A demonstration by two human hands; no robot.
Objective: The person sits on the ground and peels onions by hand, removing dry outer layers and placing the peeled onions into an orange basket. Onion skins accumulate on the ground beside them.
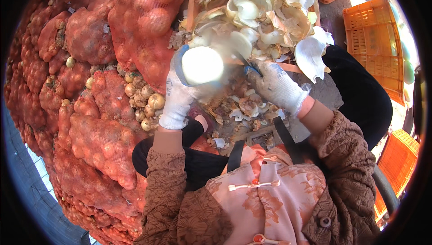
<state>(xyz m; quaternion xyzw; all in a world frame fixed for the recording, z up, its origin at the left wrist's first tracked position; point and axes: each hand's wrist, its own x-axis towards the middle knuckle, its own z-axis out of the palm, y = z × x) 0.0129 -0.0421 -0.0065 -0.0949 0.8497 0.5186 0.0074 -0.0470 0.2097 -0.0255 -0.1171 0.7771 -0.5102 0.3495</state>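
Note:
A peeled white onion is held in my left hand, which wears a white and blue work glove. My right hand, gloved the same way, grips a small knife by its blue handle, the blade pointing up and left toward the onion. Part of the space between the hands is blurred. Just beyond them, onion skins and peeled layers are heaped over a wooden-edged crate. A large curved piece of white onion layer hangs over its right corner.
Red mesh sacks of onions are piled along the left. Loose small onions lie beside them. More peelings litter the ground below my hands. Orange plastic crates stand at the right, one holding pale round produce.

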